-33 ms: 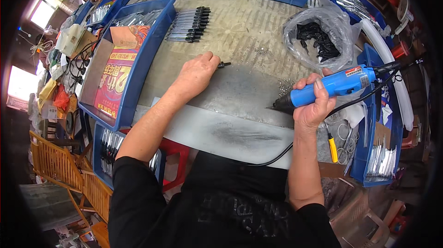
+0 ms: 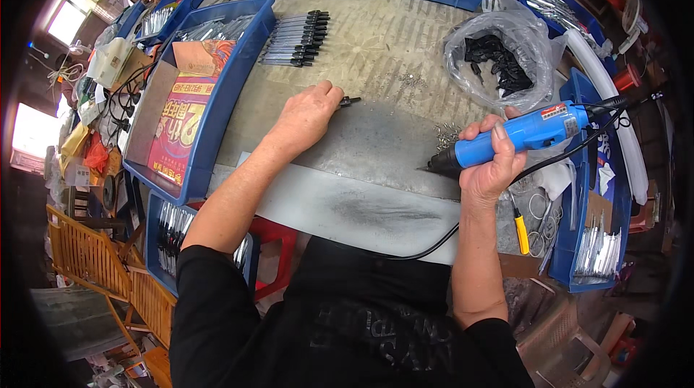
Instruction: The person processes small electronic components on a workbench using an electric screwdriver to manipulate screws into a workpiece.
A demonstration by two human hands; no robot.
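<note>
We see a tray (image 2: 230,92) on the table's (image 2: 394,30) left edge, with pens (image 2: 293,40) in a row just beside its far right corner. Our left hand (image 2: 307,117), fingertips partly hidden, pinches a dark piece (image 2: 351,101) left of the table's middle. Screws (image 2: 447,134) lie beside the driver (image 2: 517,135), which our right hand (image 2: 495,164) grips firmly; its cord (image 2: 437,245) crosses the near edge. Beyond sits a bag (image 2: 533,35) of black parts (image 2: 499,64).

Between the hands (image 2: 307,119), a passage is left open across the counter (image 2: 390,34), broken by small metal parts (image 2: 447,134), whereas the left is blocked by a blue tray (image 2: 228,92) and a row of pens (image 2: 295,37), and the right by a plastic bag (image 2: 506,23), an electric screwdriver (image 2: 520,131) and a black cable (image 2: 434,246).
</note>
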